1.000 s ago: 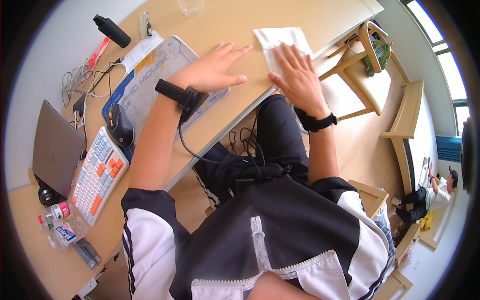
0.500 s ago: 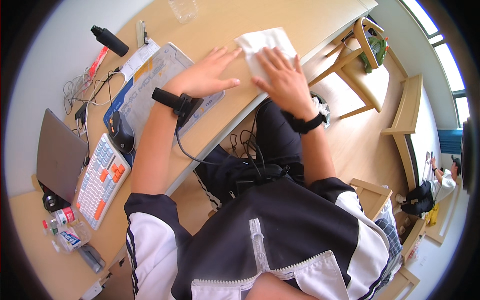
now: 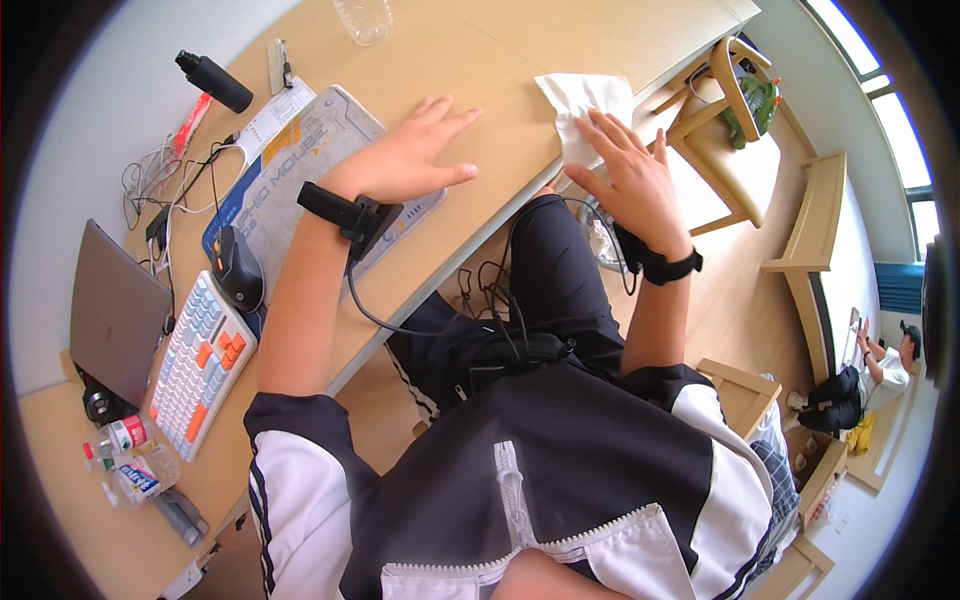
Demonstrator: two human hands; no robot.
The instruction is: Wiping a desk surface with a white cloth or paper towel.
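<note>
A folded white tissue (image 3: 583, 95) lies at the near edge of the wooden desk (image 3: 480, 65), partly past that edge. My right hand (image 3: 635, 185) touches it with the fingers stretched out and the thumb apart; the fingertips cover its lower part. To the left, my left hand (image 3: 408, 155) is over the desk and the right side of a grey and blue mouse mat (image 3: 300, 165). Its fingers are spread, with nothing in them. Each wrist wears a black strap.
Left on the desk are a black mouse (image 3: 238, 270), a white-orange keyboard (image 3: 203, 365), a laptop (image 3: 118, 305), a black bottle (image 3: 215, 82) and plastic bottles (image 3: 145, 475). A wooden chair (image 3: 725, 150) stands right. Another person (image 3: 865, 385) sits far right. A cable trails from my left wrist.
My right hand and the white tissue have slid to the right, toward the desk's near edge. The left hand has hardly moved.
</note>
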